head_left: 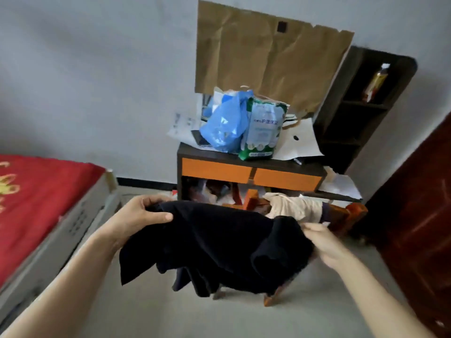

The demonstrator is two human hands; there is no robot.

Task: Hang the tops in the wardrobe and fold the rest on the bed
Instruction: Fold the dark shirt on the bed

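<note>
Aloft, black garment (pixel 214 242) between both hands.

Bare forearms (pixel 73 276); bare L grip (pixel 144 215), R grip (pixel 325 245)

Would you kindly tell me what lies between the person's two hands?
In the head view, the black garment spans it, gripped by the left hand and the right hand.

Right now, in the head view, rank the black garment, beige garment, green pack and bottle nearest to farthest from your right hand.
1. black garment, gripped in the right hand.
2. beige garment, just behind on the wooden chair.
3. green pack, on the cabinet top.
4. bottle, high on the dark shelf, far right.
</note>
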